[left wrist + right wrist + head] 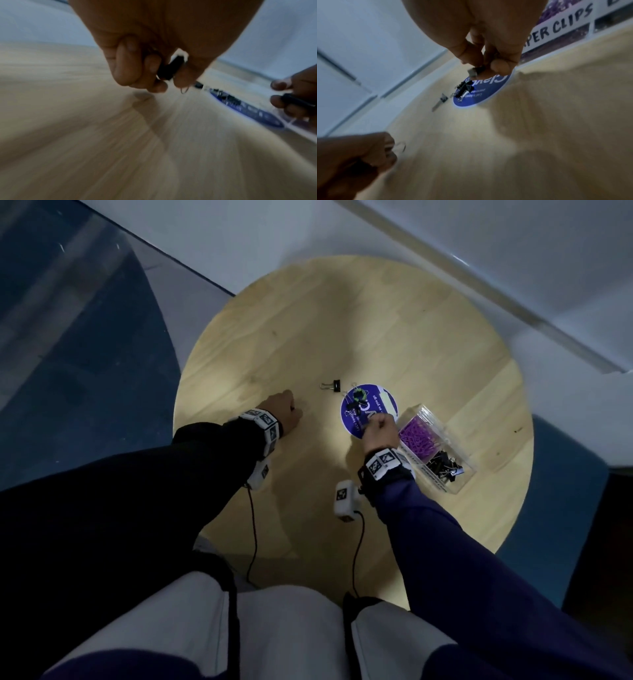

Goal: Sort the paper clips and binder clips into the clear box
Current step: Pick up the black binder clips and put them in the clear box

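Note:
My left hand (286, 410) hovers over the round wooden table (342, 330), left of the blue disc, fingers curled round a black binder clip (169, 68). My right hand (378, 428) is above the near edge of the blue round disc (383, 402) and pinches another black binder clip (475, 71). A small heap of clips (356, 398) lies on the disc's far side. One black binder clip (331, 386) lies on the wood just left of the disc. The clear box (435, 448), to the right, holds purple paper clips (416, 436) and black binder clips (443, 465) in separate parts.
A label reading "PAPER CLIPS" (559, 29) runs along the box's side. Cables from the wrist cameras trail over the table's near edge. My lap is below the table. Pale floor and a blue rug surround it.

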A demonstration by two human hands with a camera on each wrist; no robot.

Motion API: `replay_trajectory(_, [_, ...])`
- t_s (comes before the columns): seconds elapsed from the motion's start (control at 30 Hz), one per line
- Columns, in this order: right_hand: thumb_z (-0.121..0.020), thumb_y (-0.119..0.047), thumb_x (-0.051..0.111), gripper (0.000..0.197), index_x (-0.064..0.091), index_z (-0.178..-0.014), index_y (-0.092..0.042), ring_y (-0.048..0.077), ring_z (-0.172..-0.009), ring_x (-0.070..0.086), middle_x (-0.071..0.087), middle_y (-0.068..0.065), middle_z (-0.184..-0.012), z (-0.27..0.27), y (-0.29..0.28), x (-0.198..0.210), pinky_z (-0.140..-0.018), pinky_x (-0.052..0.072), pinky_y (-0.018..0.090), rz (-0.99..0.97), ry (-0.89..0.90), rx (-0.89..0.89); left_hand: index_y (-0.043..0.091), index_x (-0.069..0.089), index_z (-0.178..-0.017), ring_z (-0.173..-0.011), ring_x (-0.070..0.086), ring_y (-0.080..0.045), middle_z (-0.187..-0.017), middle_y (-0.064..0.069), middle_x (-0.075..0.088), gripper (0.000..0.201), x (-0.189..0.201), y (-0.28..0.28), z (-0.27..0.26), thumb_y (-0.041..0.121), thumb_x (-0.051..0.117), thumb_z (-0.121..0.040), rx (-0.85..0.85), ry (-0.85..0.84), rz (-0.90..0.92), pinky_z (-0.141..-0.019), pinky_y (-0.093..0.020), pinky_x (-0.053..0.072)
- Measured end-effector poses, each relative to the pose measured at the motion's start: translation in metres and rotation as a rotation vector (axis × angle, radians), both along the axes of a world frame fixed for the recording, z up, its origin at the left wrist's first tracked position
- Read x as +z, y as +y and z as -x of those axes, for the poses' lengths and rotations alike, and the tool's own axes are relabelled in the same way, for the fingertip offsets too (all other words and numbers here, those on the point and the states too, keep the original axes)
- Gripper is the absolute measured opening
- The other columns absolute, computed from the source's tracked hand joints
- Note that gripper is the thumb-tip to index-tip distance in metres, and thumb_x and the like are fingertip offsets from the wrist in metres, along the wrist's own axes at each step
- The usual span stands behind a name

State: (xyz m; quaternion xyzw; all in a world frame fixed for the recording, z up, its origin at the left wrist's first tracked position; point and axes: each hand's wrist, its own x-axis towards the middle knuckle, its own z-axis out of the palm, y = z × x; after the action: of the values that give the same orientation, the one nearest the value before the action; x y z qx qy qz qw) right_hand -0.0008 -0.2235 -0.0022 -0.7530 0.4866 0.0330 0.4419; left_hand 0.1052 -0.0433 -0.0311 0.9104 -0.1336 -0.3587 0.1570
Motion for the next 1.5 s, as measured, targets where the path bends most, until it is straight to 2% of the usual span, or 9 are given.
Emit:
replay_trajectory(0.13, [-0.100,-0.026,0.033,0.034,0.060,-0.108,-0.006,0.025,-0.098,0.058,0.060,0.014,-0.098,-0.023,-0.003,0.006,-0.076,0.035,0.026,0.028,0.058,0.056,0.011,0.041,-0.097,-0.059,0.043,-0.024,-0.069,-0.010,0.049,0.018,0.005,-0.008,-0.012,0.029,0.037,-0.099,0.050,-0.061,0.160,-0.058,-0.031,0.034])
replay_trajectory(0.27, [-0.090,-0.059,0.046,0.045,0.051,-0.109,-0.018,0.026,-0.089,0.064,0.065,0.005,-0.087,-0.036,-0.004,0.006,-0.072,0.040,0.032,0.256,0.152,0.285,0.010,0.057,-0.096,-0.068,0.055,-0.027,-0.087,-0.015,0.066,0.022,0.020,-0.029,-0.030,0.015,0.035,-0.096,0.132,-0.095,0.297,-0.062,-0.028,0.037])
replay_trajectory(0.43, [-0.097,-0.046,0.044,0.072,0.001,-0.152,-0.030,0.036,-0.100,0.063,0.064,0.018,-0.110,-0.042,-0.012,-0.017,-0.082,0.050,0.043,0.347,0.403,0.703,0.012,0.052,-0.077,-0.069,0.050,-0.024,-0.077,-0.007,0.055,0.039,0.022,-0.055,-0.046,0.042,0.036,-0.096,0.430,0.081,0.207,-0.071,-0.030,0.035])
replay_trajectory(0.57, [-0.101,-0.030,0.037,0.050,0.023,-0.148,-0.022,0.041,-0.108,0.057,0.047,0.019,-0.133,-0.024,0.001,-0.024,-0.081,0.047,0.045,0.322,0.319,0.680,0.014,0.035,-0.056,-0.078,0.060,-0.036,-0.072,-0.019,0.058,0.058,0.014,-0.058,-0.046,0.050,0.029,-0.101,0.292,-0.070,0.068,-0.067,-0.029,0.030])
replay_trajectory(0.67, [-0.100,-0.025,0.039,0.042,0.033,-0.140,-0.013,0.043,-0.104,0.059,0.046,0.019,-0.132,0.005,0.018,-0.028,-0.083,0.048,0.046,0.282,0.277,0.625,0.005,0.053,-0.084,-0.092,0.061,-0.038,-0.096,-0.025,0.064,0.039,0.011,-0.062,-0.044,0.037,0.039,-0.101,0.225,-0.195,0.189,-0.069,-0.036,0.039])
replay_trajectory(0.8, [-0.093,-0.022,0.047,0.043,0.041,-0.133,-0.009,0.042,-0.095,0.062,0.050,0.018,-0.124,0.044,0.035,-0.034,-0.074,0.048,0.043,0.300,0.242,0.590,0.008,0.044,-0.123,-0.099,0.062,-0.038,-0.114,-0.019,0.062,0.033,0.006,-0.078,-0.034,0.027,0.047,-0.097,-0.006,-0.097,0.183,-0.080,-0.040,0.047])
replay_trajectory(1.23, [-0.088,-0.027,0.053,0.028,0.045,-0.112,-0.014,0.036,-0.086,0.059,0.055,0.011,-0.114,0.100,0.020,-0.021,-0.072,0.043,0.035,0.128,0.195,0.395,0.006,0.044,-0.117,-0.098,0.062,-0.037,-0.113,-0.018,0.061,0.036,-0.001,-0.044,0.058,0.028,0.053,-0.090,-0.160,-0.085,0.061,-0.079,-0.040,0.048])
replay_trajectory(1.33, [-0.088,-0.035,0.054,0.039,0.039,-0.121,-0.021,0.036,-0.092,0.061,0.059,0.008,-0.116,0.108,0.016,-0.012,-0.079,0.047,0.038,0.145,0.135,0.306,0.007,0.044,-0.113,-0.090,0.063,-0.035,-0.104,-0.017,0.064,0.035,0.000,-0.028,0.071,0.030,0.054,-0.089,-0.123,-0.029,0.090,-0.076,-0.038,0.048])
replay_trajectory(1.5, [-0.094,-0.040,0.053,0.044,0.040,-0.132,-0.022,0.034,-0.101,0.061,0.059,0.009,-0.123,0.099,0.001,-0.014,-0.083,0.047,0.038,0.265,0.185,0.413,0.011,0.044,-0.092,-0.065,0.045,-0.023,-0.073,-0.006,0.051,0.018,0.017,-0.005,0.072,0.026,0.040,-0.101,0.307,-0.024,0.324,-0.063,-0.029,0.033])
